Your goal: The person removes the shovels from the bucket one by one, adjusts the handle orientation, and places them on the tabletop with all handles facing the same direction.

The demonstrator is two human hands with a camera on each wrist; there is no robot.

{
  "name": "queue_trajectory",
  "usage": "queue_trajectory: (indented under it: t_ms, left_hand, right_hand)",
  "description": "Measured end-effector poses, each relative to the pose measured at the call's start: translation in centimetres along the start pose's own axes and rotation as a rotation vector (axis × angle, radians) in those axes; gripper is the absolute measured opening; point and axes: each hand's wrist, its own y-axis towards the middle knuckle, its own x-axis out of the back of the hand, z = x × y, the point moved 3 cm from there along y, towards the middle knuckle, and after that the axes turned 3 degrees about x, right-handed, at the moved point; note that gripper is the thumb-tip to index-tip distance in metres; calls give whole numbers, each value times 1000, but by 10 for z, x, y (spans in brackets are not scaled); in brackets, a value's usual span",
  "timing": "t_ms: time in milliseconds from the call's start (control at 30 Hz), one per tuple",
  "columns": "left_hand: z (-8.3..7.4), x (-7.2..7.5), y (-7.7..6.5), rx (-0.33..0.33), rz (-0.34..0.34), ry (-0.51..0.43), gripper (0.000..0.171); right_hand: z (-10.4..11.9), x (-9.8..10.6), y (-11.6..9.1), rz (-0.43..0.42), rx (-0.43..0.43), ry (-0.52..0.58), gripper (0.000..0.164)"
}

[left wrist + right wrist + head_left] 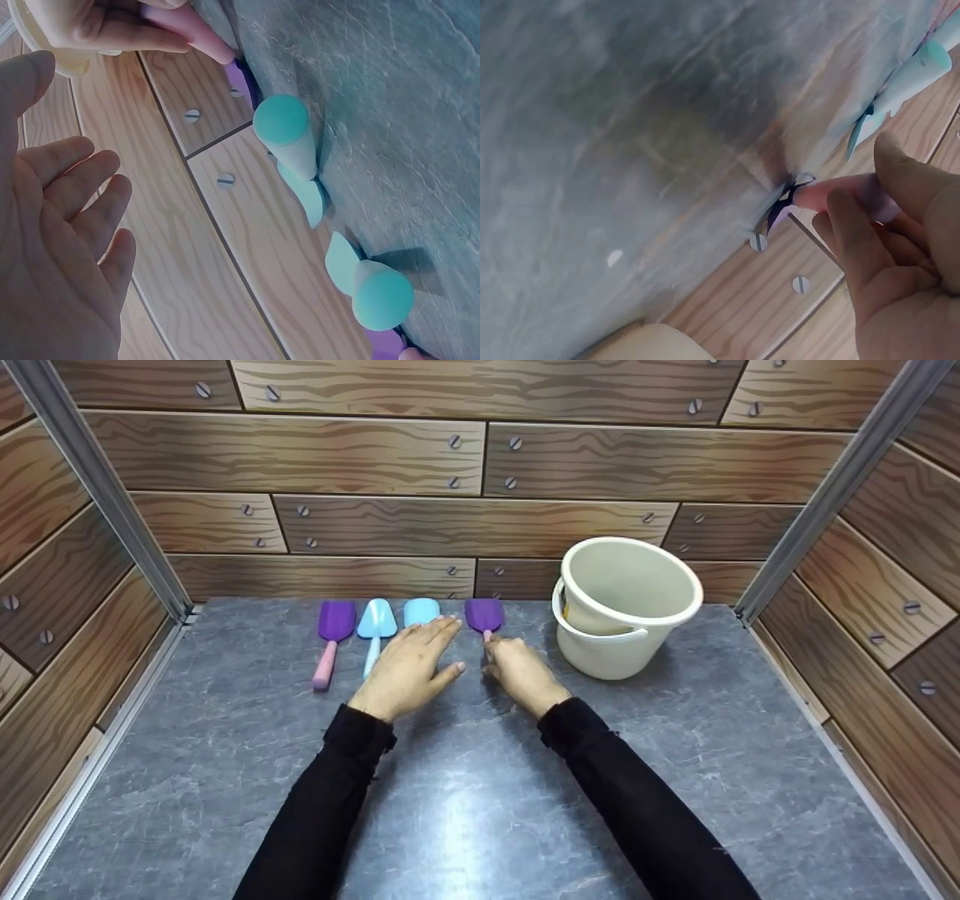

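Note:
My right hand [517, 671] grips the pink handle [840, 191] of a toy shovel with a purple blade [484, 613]. In the right wrist view, thumb and fingers close around that handle, with the blade against the table. My left hand [409, 667] is held palm down with fingers extended, holding nothing. From the head it overlaps the handle of a light blue shovel [421, 610], hiding it. Beside this lies a light blue pointed trowel [377, 619], its handle partly behind the left hand. A second purple shovel [336, 620] with a pink handle lies farthest left.
To the right of my right hand stands a cream bucket [600, 652], its white handle hanging down its side. The tools lie in a row near the back edge of the grey table [247, 750]. Wood-patterned walls [375, 525] enclose the back and sides.

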Motion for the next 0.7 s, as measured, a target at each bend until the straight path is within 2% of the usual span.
queue_trajectory:
  t_ms: [200,267,333,467,533,700]
  left_hand:
    - [0,0,0,3,2,5,74]
    - [0,0,0,0,4,13,74]
    - [0,0,0,-3,8,17,74]
    - [0,0,0,-3,14,16,74]
    - [0,0,0,-2,16,11,74]
    - [-1,1,0,-2,15,4,75]
  right_hand:
    - [-58,-59,18,-14,72,1,17]
    - [-54,-57,18,17,62,2,16]
    - [-44,-47,14,24,77,-8,16]
    - [-3,-5,-1,72,70,-19,13]
    - [10,10,-6,78,68,-14,13]
    - [20,34,-9,22,70,-43,14]
